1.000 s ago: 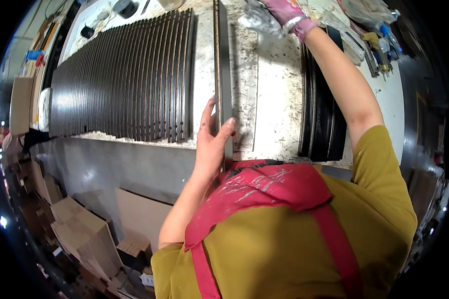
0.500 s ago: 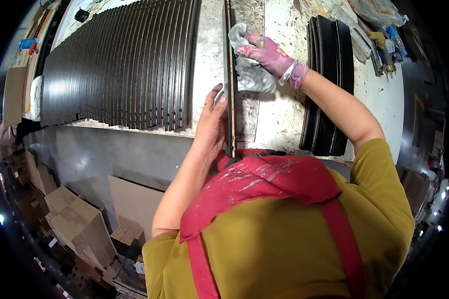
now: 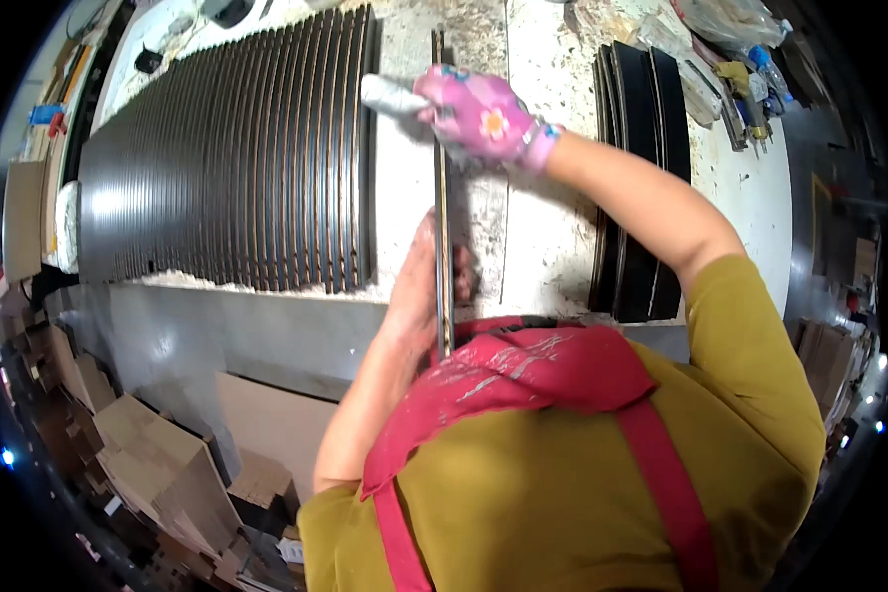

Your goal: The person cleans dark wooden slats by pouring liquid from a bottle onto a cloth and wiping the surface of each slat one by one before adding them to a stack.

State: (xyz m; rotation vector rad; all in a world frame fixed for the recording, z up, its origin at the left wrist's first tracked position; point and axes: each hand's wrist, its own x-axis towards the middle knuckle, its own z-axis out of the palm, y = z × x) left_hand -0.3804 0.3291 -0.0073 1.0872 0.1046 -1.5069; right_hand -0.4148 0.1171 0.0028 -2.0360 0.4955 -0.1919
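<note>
A narrow dark panel (image 3: 444,237) stands on its edge, pointing away from my body, with a thin light-brown core along its upper edge. My left hand (image 3: 419,276), bare, grips its near part, the fingertips showing past the right side. Over its far part lies my right hand (image 3: 479,113) in a pink flowered glove, closed on a greyish-white cloth (image 3: 395,96) that sticks out to the left. Whether the cloth touches the panel is hidden by the glove. Left of it, a long row of similar dark panels (image 3: 266,158) stands close together on the worktable (image 3: 553,217).
More dark panels (image 3: 651,178) are at the right of the table. Beyond them are a plastic bag (image 3: 735,25) and hand tools (image 3: 745,104). Cardboard stacks (image 3: 163,464) stand on the floor at the lower left. A large brown board (image 3: 271,414) leans beside them.
My right hand has moved left with the cloth, from the panel's right side to over its upper edge. My left hand has slid nearer, its fingers now around the panel. The view has shifted slightly.
</note>
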